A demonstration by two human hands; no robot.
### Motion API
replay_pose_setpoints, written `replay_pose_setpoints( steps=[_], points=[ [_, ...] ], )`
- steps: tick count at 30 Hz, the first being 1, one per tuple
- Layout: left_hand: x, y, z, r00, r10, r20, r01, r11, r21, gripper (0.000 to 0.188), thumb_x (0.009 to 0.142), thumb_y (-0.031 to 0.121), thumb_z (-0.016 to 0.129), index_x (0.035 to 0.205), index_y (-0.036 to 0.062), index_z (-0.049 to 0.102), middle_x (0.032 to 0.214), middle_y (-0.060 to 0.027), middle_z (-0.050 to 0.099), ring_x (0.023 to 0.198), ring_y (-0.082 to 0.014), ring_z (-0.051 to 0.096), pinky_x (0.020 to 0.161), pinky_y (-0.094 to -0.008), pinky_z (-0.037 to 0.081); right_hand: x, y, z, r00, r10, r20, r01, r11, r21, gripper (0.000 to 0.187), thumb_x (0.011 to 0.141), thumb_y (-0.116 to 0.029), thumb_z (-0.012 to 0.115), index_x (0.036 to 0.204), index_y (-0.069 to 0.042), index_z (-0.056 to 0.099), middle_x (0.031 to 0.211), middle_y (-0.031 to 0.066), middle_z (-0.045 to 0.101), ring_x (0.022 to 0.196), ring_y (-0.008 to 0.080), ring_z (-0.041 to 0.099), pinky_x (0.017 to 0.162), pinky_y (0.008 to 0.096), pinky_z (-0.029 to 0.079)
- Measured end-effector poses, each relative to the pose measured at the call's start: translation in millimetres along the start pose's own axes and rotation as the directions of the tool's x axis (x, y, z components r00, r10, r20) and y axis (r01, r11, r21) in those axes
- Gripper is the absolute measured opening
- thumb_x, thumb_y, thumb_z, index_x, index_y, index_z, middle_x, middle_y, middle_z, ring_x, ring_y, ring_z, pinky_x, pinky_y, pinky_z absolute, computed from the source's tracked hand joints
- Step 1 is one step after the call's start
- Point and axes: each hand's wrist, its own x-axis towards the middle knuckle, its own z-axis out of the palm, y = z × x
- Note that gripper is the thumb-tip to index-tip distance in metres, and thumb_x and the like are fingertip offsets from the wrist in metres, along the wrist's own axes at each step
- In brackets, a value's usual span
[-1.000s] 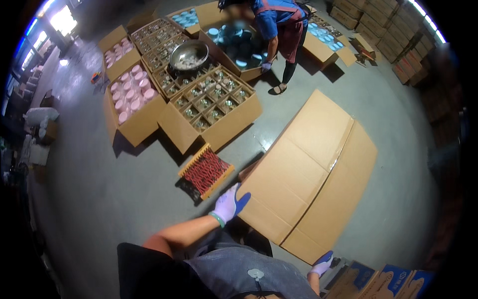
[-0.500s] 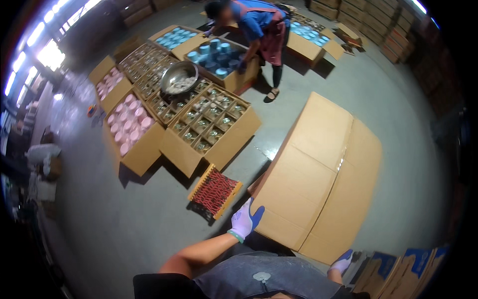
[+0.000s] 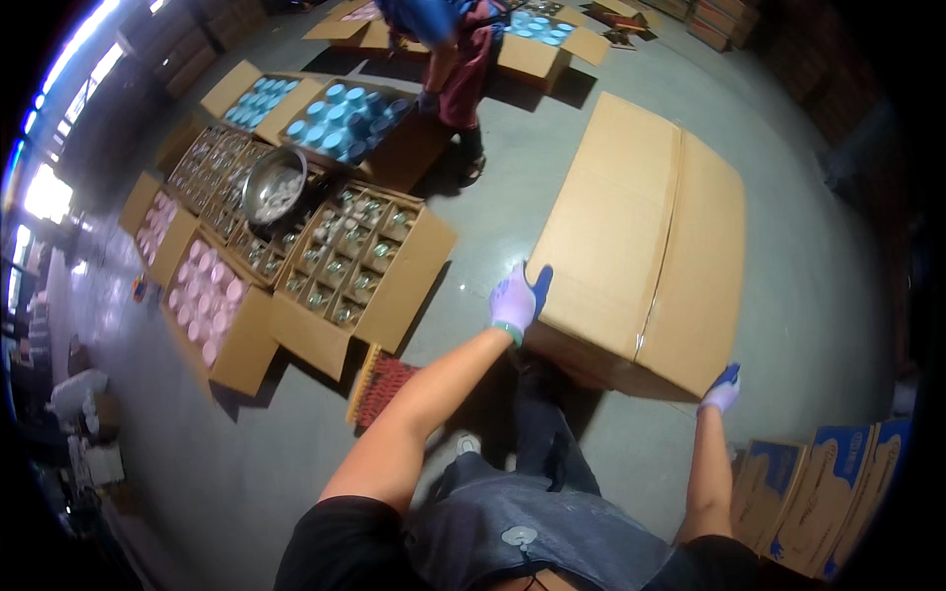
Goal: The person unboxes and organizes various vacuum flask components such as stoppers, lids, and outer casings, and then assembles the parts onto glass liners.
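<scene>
Between our two gloved hands sits a big carton (image 3: 631, 231), its top shut along a lengthwise seam with a shiny strip of tape (image 3: 640, 343). Our left hand (image 3: 516, 300) holds the near left corner, the thumb spread away from the other fingers; our right hand (image 3: 721, 391) holds the near right corner, its fingers laid against the side with their tips partly hidden, so we cannot tell how tightly they curl. We judge that the carton is too broad for one hand, and that gripping opposite corners keeps it level. Whether its far end rests on the floor (image 3: 788, 325) we cannot tell.

To our left, a partitioned carton (image 3: 409, 291) keeps glass jars (image 3: 337, 266) in separate cells, presumably so they don't knock together. Just behind it, a metal bowl (image 3: 259, 182) of small pale pieces rests on more partitioned cartons, perhaps for easy reach.

We see no writing on the big carton's top. The brown cartons (image 3: 823, 497) at our lower right carry blue panels with lettering, skewed near the rim of the view; the pink-topped containers (image 3: 207, 295) show no label we can read.
</scene>
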Motion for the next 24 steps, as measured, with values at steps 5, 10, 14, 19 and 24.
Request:
replay_pose_setpoints(
  steps=[5,10,14,19,24],
  points=[
    [143.3,74.6,82.0,0.999,0.001,0.046,-0.002,1.0,0.024,0.069,0.089,0.061,0.051,0.122,0.0012,0.06,0.11,-0.0279,0.066,0.105,-0.0438,0.062,0.093,-0.0488,0.048,149.8,-34.3,96.4,0.974,-0.135,-0.18,0.085,0.962,-0.26,0.054,0.098,-0.049,0.049,0.105,0.001,0.068,0.1,0.0171,0.072,0.09,0.029,0.066,0.083,0.0393,0.05],
    [273.7,170.4,172.3,0.999,0.038,-0.03,-0.036,0.997,0.063,0.071,0.088,0.064,0.052,0.119,0.0002,0.061,0.108,-0.0283,0.066,0.104,-0.0443,0.062,0.093,-0.0495,0.047,299.9,-67.8,171.3,0.991,-0.067,-0.115,0.051,0.99,-0.134,0.054,0.098,-0.049,0.048,0.106,0.0,0.069,0.1,0.0154,0.073,0.09,0.0299,0.067,0.083,0.041,0.05],
    [392.4,236.4,220.9,0.993,0.12,0.003,-0.12,0.991,0.06,0.072,0.088,0.066,0.049,0.111,-0.001,0.063,0.105,-0.0292,0.066,0.103,-0.0451,0.062,0.09,-0.0498,0.049,410.2,-103.1,245.6,0.974,-0.163,-0.154,0.141,0.979,-0.147,0.053,0.098,-0.049,0.049,0.109,-0.001,0.068,0.103,0.0168,0.072,0.095,0.0302,0.067,0.085,0.0409,0.049],
    [516.7,290.3,301.2,0.997,0.08,-0.001,-0.079,0.983,0.166,0.077,0.084,0.067,0.052,0.121,0.0009,0.064,0.114,-0.0258,0.066,0.111,-0.0424,0.061,0.098,-0.0446,0.046,512.3,-149.9,339.5,0.974,-0.112,-0.197,0.063,0.969,-0.238,0.055,0.094,-0.051,0.049,0.105,-0.001,0.07,0.1,0.0187,0.071,0.094,0.0337,0.066,0.085,0.0421,0.049],
    [597.8,355.2,358.8,0.997,0.067,-0.025,-0.063,0.991,0.121,0.07,0.081,0.066,0.055,0.113,0.0048,0.07,0.113,-0.0249,0.066,0.111,-0.0423,0.06,0.097,-0.0451,0.045,616.1,-173.5,388.7,0.971,-0.106,-0.214,0.037,0.951,-0.307,0.054,0.092,-0.049,0.048,0.102,-0.001,0.07,0.102,0.0189,0.071,0.097,0.0354,0.066,0.087,0.0425,0.049]
  ],
)
